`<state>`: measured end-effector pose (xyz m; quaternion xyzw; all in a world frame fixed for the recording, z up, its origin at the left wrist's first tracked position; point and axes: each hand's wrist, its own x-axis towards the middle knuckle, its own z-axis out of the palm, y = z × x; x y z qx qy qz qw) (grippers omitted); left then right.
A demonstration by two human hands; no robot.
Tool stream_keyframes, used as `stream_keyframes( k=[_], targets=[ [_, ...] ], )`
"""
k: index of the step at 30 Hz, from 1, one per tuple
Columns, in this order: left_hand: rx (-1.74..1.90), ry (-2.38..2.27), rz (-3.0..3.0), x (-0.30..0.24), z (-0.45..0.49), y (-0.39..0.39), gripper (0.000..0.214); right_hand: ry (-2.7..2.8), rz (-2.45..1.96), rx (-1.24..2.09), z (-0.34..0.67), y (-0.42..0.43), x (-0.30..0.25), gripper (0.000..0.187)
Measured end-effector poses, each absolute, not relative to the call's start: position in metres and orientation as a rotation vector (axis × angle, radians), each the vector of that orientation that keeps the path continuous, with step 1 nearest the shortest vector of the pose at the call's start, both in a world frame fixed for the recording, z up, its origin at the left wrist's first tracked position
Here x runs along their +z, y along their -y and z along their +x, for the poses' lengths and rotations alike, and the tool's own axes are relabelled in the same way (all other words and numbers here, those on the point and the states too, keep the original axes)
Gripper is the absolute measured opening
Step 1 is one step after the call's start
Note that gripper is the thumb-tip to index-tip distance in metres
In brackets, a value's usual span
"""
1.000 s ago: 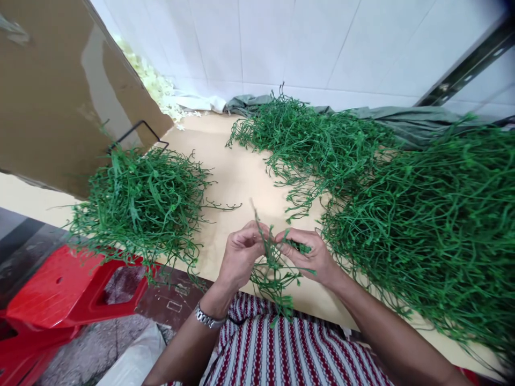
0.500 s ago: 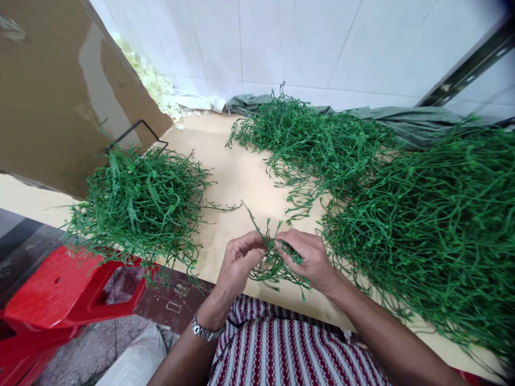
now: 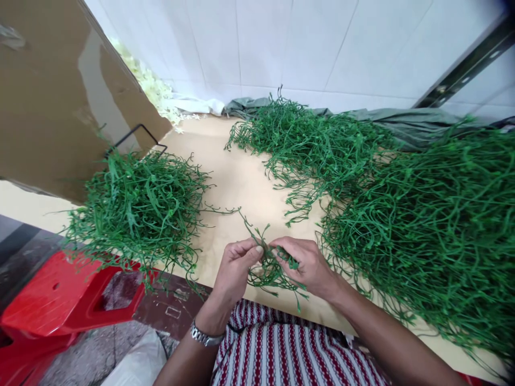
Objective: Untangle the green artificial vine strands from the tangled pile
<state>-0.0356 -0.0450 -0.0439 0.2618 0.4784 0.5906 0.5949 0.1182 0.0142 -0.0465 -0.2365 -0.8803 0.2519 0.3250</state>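
My left hand [image 3: 235,268] and my right hand [image 3: 306,264] meet over the near edge of a tan board [image 3: 237,182]. Both pinch the same small bunch of green plastic stems [image 3: 269,267], which fans out between and below the fingers. One thin stem sticks up to the left from the pinch. A metal watch [image 3: 205,336] is on my left wrist. A rounded heap of green stems [image 3: 137,206] lies to the left of my hands. A much larger heap of green stems [image 3: 426,225] spreads along the right side.
A red plastic stool [image 3: 60,300] stands at the lower left. A brown cardboard sheet [image 3: 60,91] leans at the back left, with a black wire frame [image 3: 134,136] beside it. White scraps [image 3: 156,91] and grey-green cloth [image 3: 402,120] lie along the tiled wall.
The bunch in my hands has turned and dropped; its upright stem now leans left and lower. Both hands have sunk slightly toward the board's near edge.
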Motion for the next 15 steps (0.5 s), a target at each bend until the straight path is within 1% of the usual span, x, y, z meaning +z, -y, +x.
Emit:
stream_keyframes(
  k=[4, 7, 9, 11, 15],
  targets=[
    [1.347, -1.069, 0.542, -0.042, -0.032, 0.044, 0.013, 2.34, -0.664, 0.528, 0.118, -0.014, -0.046, 0.015],
    [1.398, -1.162, 0.599, -0.043, -0.026, 0.044, 0.012, 2.418, -0.701, 0.332, 0.116, -0.012, -0.048, 0.016],
    [1.412, -1.229, 0.649, -0.043, -0.024, 0.044, 0.01, 2.451, -0.721, 0.299, 0.115, -0.009, -0.047, 0.015],
    [1.376, -1.254, 0.699, -0.043, -0.026, 0.044, 0.008, 2.465, -0.768, 0.435, 0.114, -0.008, -0.043, 0.012],
    [1.315, -1.259, 0.823, -0.039, -0.035, 0.046, 0.007, 2.382, -0.901, 1.013, 0.114, -0.008, -0.03, 0.007]
  ],
)
